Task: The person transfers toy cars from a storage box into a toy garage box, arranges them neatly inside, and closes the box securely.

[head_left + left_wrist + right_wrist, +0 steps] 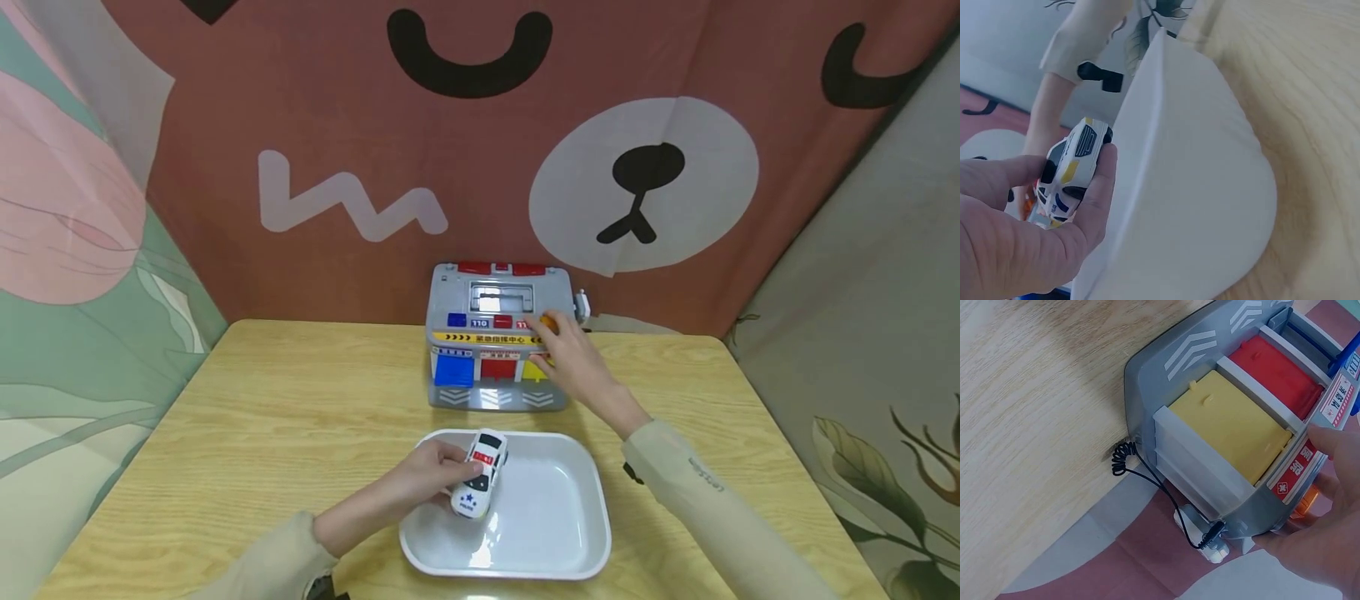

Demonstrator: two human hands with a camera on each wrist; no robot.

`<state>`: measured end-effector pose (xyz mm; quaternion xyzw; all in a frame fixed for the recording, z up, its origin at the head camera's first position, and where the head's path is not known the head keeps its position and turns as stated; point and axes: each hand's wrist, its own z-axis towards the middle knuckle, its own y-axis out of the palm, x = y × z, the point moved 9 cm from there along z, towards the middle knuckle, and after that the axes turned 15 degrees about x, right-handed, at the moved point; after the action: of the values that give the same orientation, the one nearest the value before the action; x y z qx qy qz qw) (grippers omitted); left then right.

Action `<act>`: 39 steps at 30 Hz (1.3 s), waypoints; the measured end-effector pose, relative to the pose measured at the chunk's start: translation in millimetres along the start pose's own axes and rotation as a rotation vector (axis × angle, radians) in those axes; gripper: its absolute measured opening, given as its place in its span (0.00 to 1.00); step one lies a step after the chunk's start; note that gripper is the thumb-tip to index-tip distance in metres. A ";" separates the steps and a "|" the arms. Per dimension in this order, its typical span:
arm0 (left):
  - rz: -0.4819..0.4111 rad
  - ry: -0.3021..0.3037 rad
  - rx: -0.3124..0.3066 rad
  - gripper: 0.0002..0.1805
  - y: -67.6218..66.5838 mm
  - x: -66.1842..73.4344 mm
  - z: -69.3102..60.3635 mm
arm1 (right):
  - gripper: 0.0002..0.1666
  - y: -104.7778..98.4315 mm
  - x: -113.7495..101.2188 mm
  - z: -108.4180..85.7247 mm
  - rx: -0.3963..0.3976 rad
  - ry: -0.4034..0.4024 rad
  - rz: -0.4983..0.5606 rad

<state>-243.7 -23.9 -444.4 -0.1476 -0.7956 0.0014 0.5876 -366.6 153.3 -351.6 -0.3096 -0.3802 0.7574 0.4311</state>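
My left hand [432, 476] holds a white toy police car [480, 475] between thumb and fingers, above the white tray [598, 500]. The car has a red roof piece and blue stars on its hood; in the left wrist view its grille end [1085, 140] faces up. At the grey toy garage [497, 400], my right hand [579, 362] grips the upper front edge at the right end, next to an orange button [1305, 503]. Red door [1275, 375] and yellow door [1232, 425] are down; the blue flap [454, 371] stands swung out from its bay.
The garage and tray stand on a wooden table [315, 400]. A white piece [1213, 547] with a coiled black cord [1124, 457] hangs at the garage's right side. Close behind is a printed bear curtain [360, 283], with more patterned cloth at both sides.
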 end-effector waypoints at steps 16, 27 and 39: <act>-0.176 -0.003 -0.014 0.28 -41.4 3.4 -11.0 | 0.41 1.8 2.4 0.3 -0.011 0.013 0.002; -0.166 -0.004 0.042 0.31 -70.5 -2.1 -7.7 | 0.40 -0.3 -0.1 -0.3 0.015 -0.009 0.017; -0.178 0.014 0.092 0.30 -99.1 -4.5 -1.1 | 0.40 -1.1 -1.2 -0.1 0.021 -0.018 0.015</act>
<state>-264.6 -120.0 -430.9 -0.0492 -0.8007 -0.0155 0.5968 -365.6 152.7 -350.6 -0.3011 -0.3738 0.7672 0.4254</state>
